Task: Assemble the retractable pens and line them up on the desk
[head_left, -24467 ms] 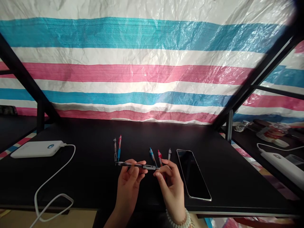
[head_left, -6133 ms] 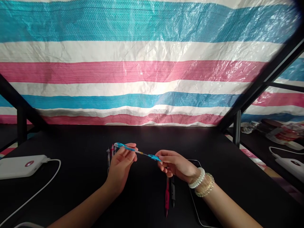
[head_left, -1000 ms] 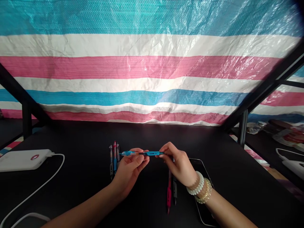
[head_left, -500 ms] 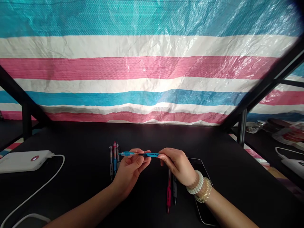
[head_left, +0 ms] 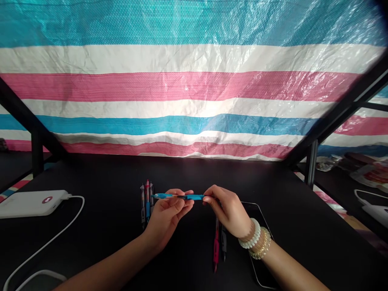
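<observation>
A light-blue pen [head_left: 194,197] with a clear barrel lies level between my two hands, above the black table. My left hand [head_left: 169,212] grips its barrel between thumb and fingers. At the pen's right end, the thumb and fingertips of my right hand [head_left: 226,208] pinch the tip. Left of my left hand, several pens lie side by side, among them a red-and-blue pen [head_left: 148,194] and a grey-grip pen [head_left: 143,206]. Below my right hand rest a pink pen [head_left: 216,250] and a dark grey pen [head_left: 224,244], their upper ends hidden by the hand.
A white power bank [head_left: 33,204] with a white cable [head_left: 68,224] lies at the left. A dark phone-like slab [head_left: 256,264] with a light edge sits under my right forearm. Black frame bars [head_left: 335,113] and a striped plastic sheet [head_left: 182,87] enclose the black table [head_left: 182,169].
The blue pen has rolled slightly about its length, so its grip marking no longer shows. My right fingertips have shifted a little at its end. The view has moved slightly.
</observation>
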{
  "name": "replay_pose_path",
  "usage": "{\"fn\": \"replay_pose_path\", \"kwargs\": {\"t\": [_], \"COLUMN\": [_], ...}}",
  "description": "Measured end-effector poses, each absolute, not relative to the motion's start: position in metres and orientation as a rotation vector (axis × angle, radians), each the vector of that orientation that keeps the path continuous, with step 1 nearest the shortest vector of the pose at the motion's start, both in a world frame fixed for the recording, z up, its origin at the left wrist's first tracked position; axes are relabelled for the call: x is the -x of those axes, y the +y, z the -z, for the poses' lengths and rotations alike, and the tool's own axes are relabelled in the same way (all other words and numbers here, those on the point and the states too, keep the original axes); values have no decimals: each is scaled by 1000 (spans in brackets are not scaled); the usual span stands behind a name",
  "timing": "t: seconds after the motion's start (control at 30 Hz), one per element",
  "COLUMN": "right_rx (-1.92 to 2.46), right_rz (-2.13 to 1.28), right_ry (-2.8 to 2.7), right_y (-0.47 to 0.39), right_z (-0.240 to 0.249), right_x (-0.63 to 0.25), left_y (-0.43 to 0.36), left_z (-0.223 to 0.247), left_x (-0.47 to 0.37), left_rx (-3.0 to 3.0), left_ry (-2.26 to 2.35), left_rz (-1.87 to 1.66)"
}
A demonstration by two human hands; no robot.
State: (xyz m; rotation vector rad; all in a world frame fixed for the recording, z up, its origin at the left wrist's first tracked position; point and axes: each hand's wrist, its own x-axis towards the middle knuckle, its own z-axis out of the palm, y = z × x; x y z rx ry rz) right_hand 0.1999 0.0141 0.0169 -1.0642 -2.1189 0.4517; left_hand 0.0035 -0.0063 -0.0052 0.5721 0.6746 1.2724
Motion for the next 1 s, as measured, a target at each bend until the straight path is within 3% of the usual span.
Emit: {"fn": "replay_pose_path", "kwargs": {"t": [0.4, 1.0], "right_rx": [1017, 987], "right_rz": [-689, -428], "right_ry": [-2101, -2090], "right_y": [15, 11], "right_z": [-17, -17], "right_x": [-200, -199], "left_y": [-8, -8], "left_z": [2, 3], "left_x": [-4, -5], "left_rx": [-570, -560], "left_ry": [656, 701], "left_rz": [-1269, -1304]}}
